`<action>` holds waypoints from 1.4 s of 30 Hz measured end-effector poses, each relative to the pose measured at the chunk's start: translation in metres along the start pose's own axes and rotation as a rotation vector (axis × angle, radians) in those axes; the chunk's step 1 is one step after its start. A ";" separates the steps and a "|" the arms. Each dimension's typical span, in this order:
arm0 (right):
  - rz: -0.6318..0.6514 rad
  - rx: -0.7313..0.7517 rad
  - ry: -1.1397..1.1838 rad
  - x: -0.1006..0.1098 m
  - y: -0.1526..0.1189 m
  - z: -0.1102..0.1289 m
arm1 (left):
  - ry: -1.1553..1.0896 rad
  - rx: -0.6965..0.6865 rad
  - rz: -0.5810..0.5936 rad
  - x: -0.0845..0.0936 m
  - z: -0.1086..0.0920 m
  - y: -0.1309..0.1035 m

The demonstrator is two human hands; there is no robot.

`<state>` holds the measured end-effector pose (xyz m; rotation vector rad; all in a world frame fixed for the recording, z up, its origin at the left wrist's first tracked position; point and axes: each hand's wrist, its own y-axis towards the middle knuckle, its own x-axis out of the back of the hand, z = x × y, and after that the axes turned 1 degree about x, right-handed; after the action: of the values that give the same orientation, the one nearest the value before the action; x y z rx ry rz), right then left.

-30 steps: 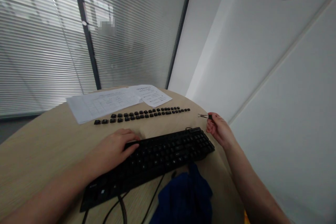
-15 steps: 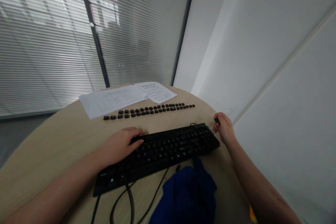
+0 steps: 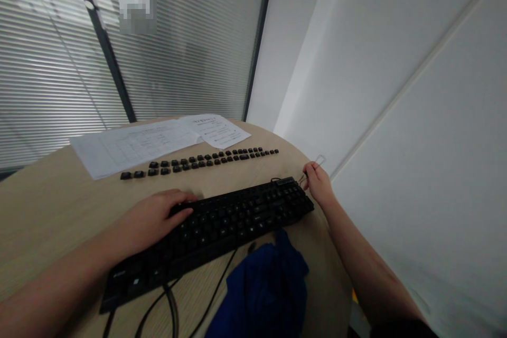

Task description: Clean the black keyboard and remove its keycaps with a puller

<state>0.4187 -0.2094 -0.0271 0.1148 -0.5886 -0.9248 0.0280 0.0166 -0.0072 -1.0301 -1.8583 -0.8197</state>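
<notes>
A black keyboard (image 3: 237, 222) lies slanted across the wooden table. My left hand (image 3: 154, 219) rests on its left part, thumb on the keys and fingers over the back edge, gripping it. Beyond the keyboard's right end, my right hand (image 3: 317, 182) pinches a thin wire tool (image 3: 320, 159), whose loop sticks out above the fingers and whose prongs point towards the keyboard's back right corner. Two rows of loose black keycaps (image 3: 198, 161) stand behind the keyboard.
Printed papers (image 3: 146, 142) lie at the back of the round table (image 3: 51, 195). A blue cloth (image 3: 265, 290) is in front of the keyboard, beside black cables (image 3: 216, 293). A white wall (image 3: 396, 142) rises at the right, and blinds (image 3: 190, 53) hang behind the table.
The view has shifted, so the table's things appear further left. My right hand has turned, and the wire tool shows more clearly in its fingers. My left hand stays on the keyboard.
</notes>
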 end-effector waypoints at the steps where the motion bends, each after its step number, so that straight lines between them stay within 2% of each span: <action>1: -0.024 0.010 -0.029 0.000 0.001 -0.001 | -0.004 0.002 0.002 0.000 0.000 0.000; 3: -0.047 0.021 -0.057 -0.001 0.002 -0.002 | -0.015 0.000 0.003 0.000 0.000 0.000; 8: -0.015 0.028 -0.113 -0.004 0.002 0.001 | -0.030 -0.011 -0.002 -0.001 0.003 0.001; 19: 0.011 0.182 -0.337 -0.008 0.000 0.016 | -0.027 -0.022 0.009 0.002 -0.003 0.000; 23: 0.044 0.188 -0.350 -0.010 0.000 0.018 | -0.035 -0.018 0.002 0.002 -0.002 0.001; 30: 0.074 0.174 -0.360 -0.014 0.000 0.015 | -0.050 -0.024 -0.015 0.000 0.001 0.001; 42: 0.011 0.207 -0.398 -0.022 -0.006 0.006 | -0.048 -0.015 -0.008 0.003 -0.003 0.000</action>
<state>0.4011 -0.1951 -0.0338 0.1138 -1.0540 -0.8794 0.0281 0.0149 -0.0033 -1.0606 -1.9004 -0.8218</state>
